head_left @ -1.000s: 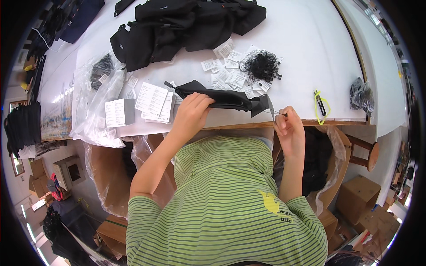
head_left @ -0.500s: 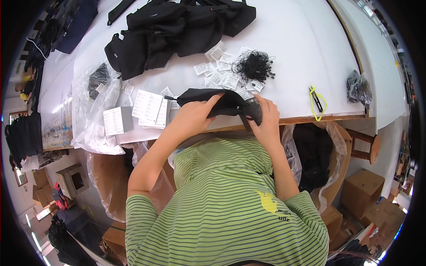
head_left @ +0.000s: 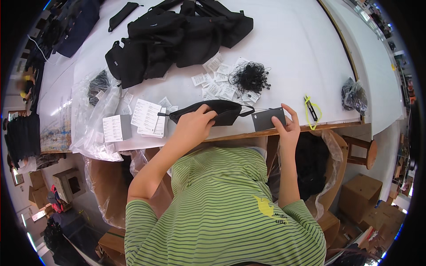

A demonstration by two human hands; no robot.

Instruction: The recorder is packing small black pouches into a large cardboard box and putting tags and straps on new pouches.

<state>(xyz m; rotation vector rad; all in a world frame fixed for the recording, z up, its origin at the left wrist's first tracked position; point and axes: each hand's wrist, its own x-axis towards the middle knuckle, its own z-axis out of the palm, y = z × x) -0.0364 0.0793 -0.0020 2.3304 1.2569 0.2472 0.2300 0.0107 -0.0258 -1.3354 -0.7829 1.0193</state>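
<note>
A small black pouch (head_left: 227,114) is held above the front edge of the table, with my left hand (head_left: 194,125) closed on its near side. From the pouch's right end a black loop sticks out, and a thin dark string runs from there to a dark grey hang tag (head_left: 262,120). My right hand (head_left: 289,127) pinches that tag by its right side, thumb on the face toward me. Beyond the pouch lie a tangle of black tag strings (head_left: 250,77) and loose white paper labels (head_left: 214,88).
Black pouches (head_left: 155,40) are heaped at the back. Stacked white and grey cards (head_left: 146,116) and a clear plastic bag (head_left: 91,128) lie at left. To the right are yellow-corded snips (head_left: 312,111) and a bagged dark bundle (head_left: 353,96). Plastic-lined boxes (head_left: 332,177) stand below the table edge.
My right hand has moved right, away from the pouch, drawing the tag out so that its string is stretched. The pouch has been lowered slightly and lies flatter in my left hand.
</note>
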